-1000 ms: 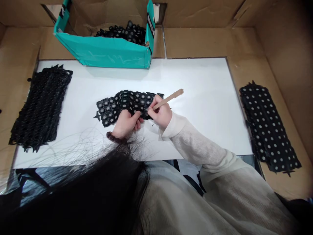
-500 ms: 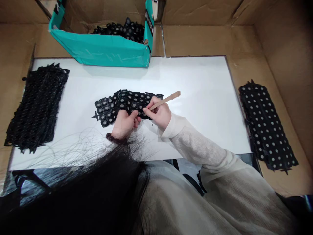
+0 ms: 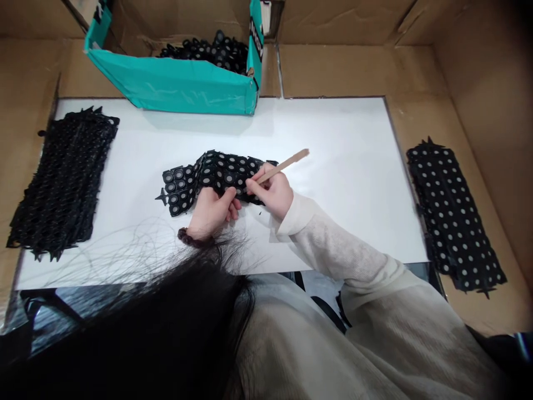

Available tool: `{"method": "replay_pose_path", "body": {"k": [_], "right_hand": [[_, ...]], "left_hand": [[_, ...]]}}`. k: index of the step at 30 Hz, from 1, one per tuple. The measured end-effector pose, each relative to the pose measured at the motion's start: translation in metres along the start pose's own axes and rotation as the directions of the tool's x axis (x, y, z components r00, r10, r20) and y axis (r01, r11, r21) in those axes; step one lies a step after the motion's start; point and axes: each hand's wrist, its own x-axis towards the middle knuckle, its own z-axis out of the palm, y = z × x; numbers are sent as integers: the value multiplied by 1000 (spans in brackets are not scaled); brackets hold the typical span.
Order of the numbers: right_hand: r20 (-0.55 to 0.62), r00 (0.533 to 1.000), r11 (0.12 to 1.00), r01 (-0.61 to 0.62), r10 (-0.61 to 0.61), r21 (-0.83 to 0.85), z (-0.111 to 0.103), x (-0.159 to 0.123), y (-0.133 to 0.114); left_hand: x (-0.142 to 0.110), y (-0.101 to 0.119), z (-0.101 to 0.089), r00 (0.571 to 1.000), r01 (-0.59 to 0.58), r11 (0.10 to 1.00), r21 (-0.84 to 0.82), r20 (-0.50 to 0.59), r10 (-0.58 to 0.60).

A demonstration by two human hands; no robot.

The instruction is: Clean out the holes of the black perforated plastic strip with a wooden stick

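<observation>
A black moulded sheet (image 3: 216, 172) with rows of round grey-centred pieces lies across the middle of the white board, its centre bent up in a ridge. My left hand (image 3: 212, 210) grips the sheet's near edge, thumb on top and fingers curled beneath. Pinched in my right hand (image 3: 275, 191) is a flat wooden stick (image 3: 285, 165), its free end pointing up and to the right. The stick's lower end meets the sheet near my fingertips, where my fingers partly hide it. A tiny dark bit lies on the board just below the sheet.
At the left a stack of black sheets (image 3: 66, 183) overlaps the white board (image 3: 350, 150). More dotted black sheets (image 3: 456, 216) lie on cardboard at the right. A teal-fronted box (image 3: 187, 86) at the back holds loose black round pieces (image 3: 216, 53). Cardboard walls (image 3: 345, 22) surround the work area.
The ridge in the sheet's middle stands slightly higher. My right hand and the stick have shifted a little, the stick's free end rising slightly. My left hand keeps its hold.
</observation>
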Motion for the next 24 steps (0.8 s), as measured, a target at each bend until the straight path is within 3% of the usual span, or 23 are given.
{"method": "replay_pose_path", "body": {"k": [3,6,10,13,17,24], "right_hand": [[-46,993,978,-96,107,185,-1,7,3],[-100,985,964,-113,140,241,1,9,7],[-86,994,985,-54,69,162,2,6,11],[-79,997,995,4,4,99,2,3,10],[-53,998,999,36,-35,0,1,3,5],[-84,990,990,104,-112,-95,4,2,5]], "left_hand": [[2,-3,0,999,32,999,-4,-30,-32],[3,-5,-3,998,46,997,66,-46,-42],[4,-2,-6,1000,3,987,160,-16,0],[8,2,-6,999,36,971,236,-24,-31],[12,7,-1,992,93,922,375,-109,-56],[7,3,4,956,210,893,399,-275,-102]]}}
